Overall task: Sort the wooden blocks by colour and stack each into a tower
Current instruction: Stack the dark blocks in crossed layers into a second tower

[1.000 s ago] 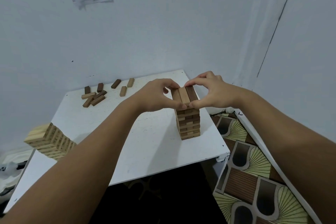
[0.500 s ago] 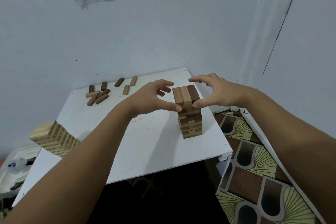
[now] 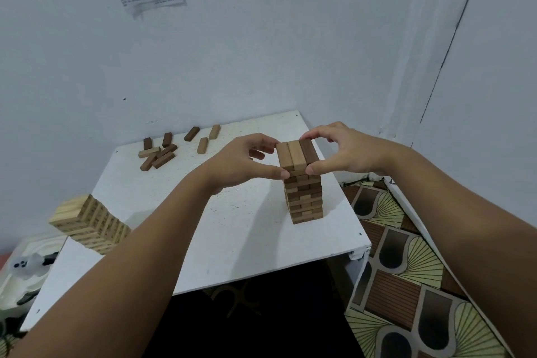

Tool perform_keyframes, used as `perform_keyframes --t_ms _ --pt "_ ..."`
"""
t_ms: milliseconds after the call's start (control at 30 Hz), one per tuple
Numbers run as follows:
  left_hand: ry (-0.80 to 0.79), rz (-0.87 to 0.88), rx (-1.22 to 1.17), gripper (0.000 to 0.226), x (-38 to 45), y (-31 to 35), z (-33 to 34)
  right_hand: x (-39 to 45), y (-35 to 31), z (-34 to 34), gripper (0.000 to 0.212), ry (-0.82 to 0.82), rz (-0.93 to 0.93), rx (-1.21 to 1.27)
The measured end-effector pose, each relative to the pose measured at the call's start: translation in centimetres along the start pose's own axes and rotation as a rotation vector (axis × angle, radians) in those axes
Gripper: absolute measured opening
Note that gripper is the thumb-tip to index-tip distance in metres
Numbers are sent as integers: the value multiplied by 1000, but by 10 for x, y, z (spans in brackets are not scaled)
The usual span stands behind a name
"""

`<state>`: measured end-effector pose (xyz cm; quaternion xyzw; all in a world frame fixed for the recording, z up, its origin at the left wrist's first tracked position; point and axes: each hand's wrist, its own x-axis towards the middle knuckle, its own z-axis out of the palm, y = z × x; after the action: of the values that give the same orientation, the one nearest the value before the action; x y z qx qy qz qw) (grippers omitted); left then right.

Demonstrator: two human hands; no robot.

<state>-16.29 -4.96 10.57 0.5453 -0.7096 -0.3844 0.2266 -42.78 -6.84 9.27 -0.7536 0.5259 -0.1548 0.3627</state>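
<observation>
1. A white plastic container [image 3: 26,276] shows at the lower left, beyond the left edge of the white table [image 3: 232,235], well away from the brown tower [image 3: 302,183]; what lies in it is too blurred to tell beyond pale and dark shapes.
2. The brown tower stands upright near the table's right edge, towards the front right corner, with a narrow strip of bare board on its right.
3. The left hand [image 3: 244,163] is at the tower's top layer from the left: the thumb lies against the near end of that layer and the forefinger reaches to its far end, the other fingers loosely curled.
4. The right hand [image 3: 345,151] mirrors it from the right, thumb at the near end, fingers arched over the far corner; the two hands squeeze the top three blocks between them.
5. Loose brown blocks [image 3: 162,151] lie scattered far left of the tower, near the wall.
6. A pale tower [image 3: 90,224] stands at the table's left edge, well apart from the brown tower, with open board between the two.
7. Half a second ago both hands were spread just off the top layer; now they have come back into contact with it. The tower and the loose blocks have not moved.
</observation>
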Motion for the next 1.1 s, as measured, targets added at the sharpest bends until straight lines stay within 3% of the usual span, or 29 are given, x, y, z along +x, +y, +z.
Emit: perform_keyframes --t_ms 167,367,500,633,767,867,1000,1100 --pt "-5 -10 6 63 1 0 0 0 0 0 81 -2 6 -11" --pt "-19 -48 -27 99 -3 -3 -6 -2 -5 -3 96 39 14 68" --pt "76 -47 -153 94 -9 -11 -16 2 -14 -6 77 107 17 179" --pt "147 -49 -164 86 -16 -20 -27 6 -35 -5 74 170 -35 142" --pt "268 -53 -169 49 -21 -34 -38 13 -67 2 46 248 -130 -18" --pt "408 -116 -151 27 -29 -55 -45 19 -94 19 42 303 -220 -249" --pt "535 -259 51 29 -51 -93 -49 30 -126 61 42 301 -349 -323" --pt "538 -334 192 34 -64 -127 -50 40 -142 101 39 277 -420 -339"
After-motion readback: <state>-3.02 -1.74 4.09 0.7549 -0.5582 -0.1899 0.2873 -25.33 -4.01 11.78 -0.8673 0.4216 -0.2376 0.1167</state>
